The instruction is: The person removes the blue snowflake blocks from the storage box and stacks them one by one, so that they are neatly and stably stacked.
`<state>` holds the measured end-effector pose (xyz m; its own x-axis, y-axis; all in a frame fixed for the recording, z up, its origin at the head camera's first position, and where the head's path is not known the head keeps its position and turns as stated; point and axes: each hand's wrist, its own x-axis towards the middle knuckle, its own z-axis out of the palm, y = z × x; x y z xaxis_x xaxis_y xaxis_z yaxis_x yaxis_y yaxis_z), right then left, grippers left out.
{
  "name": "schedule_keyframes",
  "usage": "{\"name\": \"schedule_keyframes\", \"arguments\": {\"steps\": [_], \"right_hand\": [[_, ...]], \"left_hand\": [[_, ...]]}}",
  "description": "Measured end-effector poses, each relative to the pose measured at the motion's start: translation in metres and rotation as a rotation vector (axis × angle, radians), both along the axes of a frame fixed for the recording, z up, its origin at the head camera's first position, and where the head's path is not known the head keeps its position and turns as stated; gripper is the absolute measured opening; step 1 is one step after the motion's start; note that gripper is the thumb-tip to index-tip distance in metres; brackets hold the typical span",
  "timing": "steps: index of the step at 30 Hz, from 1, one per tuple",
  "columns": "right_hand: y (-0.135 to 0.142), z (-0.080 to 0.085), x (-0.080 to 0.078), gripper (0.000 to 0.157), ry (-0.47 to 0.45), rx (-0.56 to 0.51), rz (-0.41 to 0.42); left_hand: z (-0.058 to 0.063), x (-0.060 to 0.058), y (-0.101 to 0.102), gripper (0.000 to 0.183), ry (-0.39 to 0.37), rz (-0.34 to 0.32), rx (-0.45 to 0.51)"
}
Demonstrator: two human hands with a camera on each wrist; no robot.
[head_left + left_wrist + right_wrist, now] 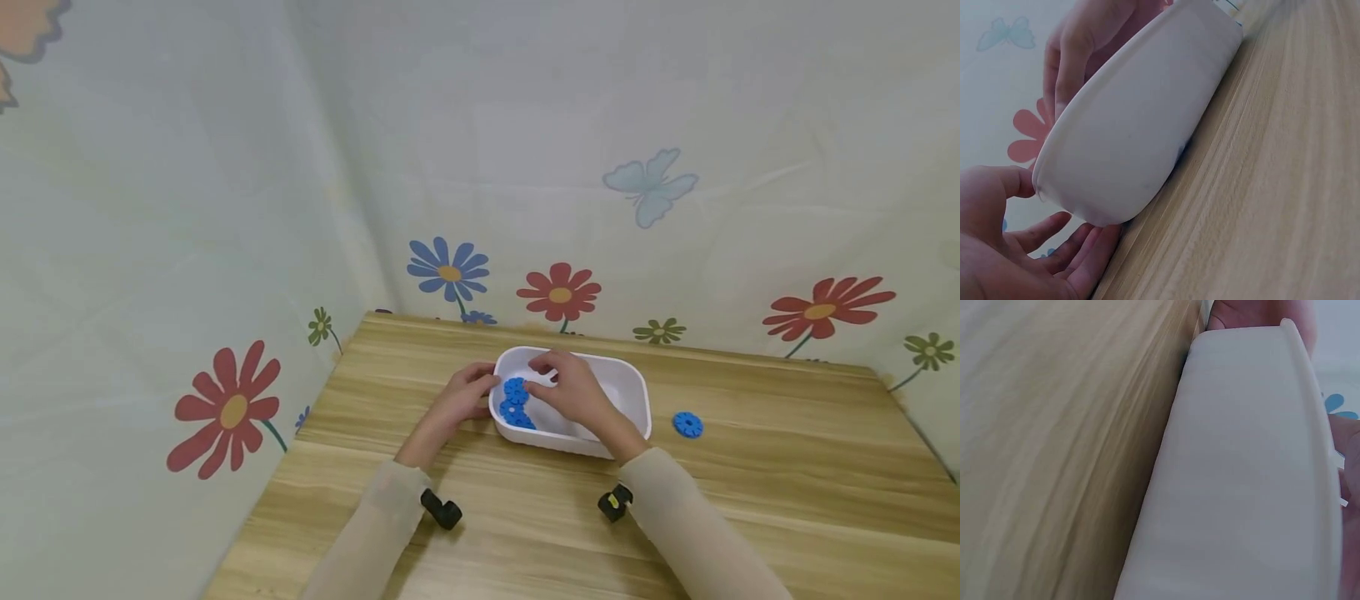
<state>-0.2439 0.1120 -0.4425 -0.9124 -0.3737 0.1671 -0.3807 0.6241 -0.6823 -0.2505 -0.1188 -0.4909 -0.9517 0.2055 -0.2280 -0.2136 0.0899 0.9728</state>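
A white plastic box, oblong and open-topped, stands on the wooden table. Several blue notched discs lie in its left end. At that same end my left hand holds the box; in the left wrist view its thumb is at the rim and its fingers lie against the outer wall low down. My right hand reaches over the near rim into the box. Its thumb and forefinger are bent and apart, with the thumb beside the discs. A blue disc lies on the table right of the box.
The wooden table meets a cloth backdrop printed with flowers and a butterfly along its back and left edges. Black camera mounts are strapped to both wrists over pale sleeves.
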Motion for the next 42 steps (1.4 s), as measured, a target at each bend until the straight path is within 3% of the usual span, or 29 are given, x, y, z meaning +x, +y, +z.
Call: {"name": "schedule_keyframes", "arguments": {"steps": [5, 10, 17, 25, 42], "right_hand": [[-0.016, -0.008, -0.012, 0.044, -0.040, 0.059, -0.019], [-0.025, -0.020, -0.016, 0.045, -0.023, 0.132, -0.036], [-0.026, -0.025, -0.014, 0.045, -0.003, 0.167, -0.043], [-0.026, -0.031, -0.014, 0.052, -0.032, 0.232, 0.006], [-0.029, -0.033, -0.011, 0.044, -0.065, 0.252, -0.028]], "left_hand": [[0.001, 0.000, -0.002, 0.046, -0.009, -0.008, 0.014], [0.002, 0.000, -0.002, 0.047, -0.017, -0.020, 0.030], [0.003, -0.001, 0.000, 0.047, -0.013, -0.023, 0.020], [0.003, -0.002, -0.001, 0.044, -0.004, -0.007, 0.013], [0.005, 0.002, -0.002, 0.046, 0.016, -0.024, -0.002]]}}
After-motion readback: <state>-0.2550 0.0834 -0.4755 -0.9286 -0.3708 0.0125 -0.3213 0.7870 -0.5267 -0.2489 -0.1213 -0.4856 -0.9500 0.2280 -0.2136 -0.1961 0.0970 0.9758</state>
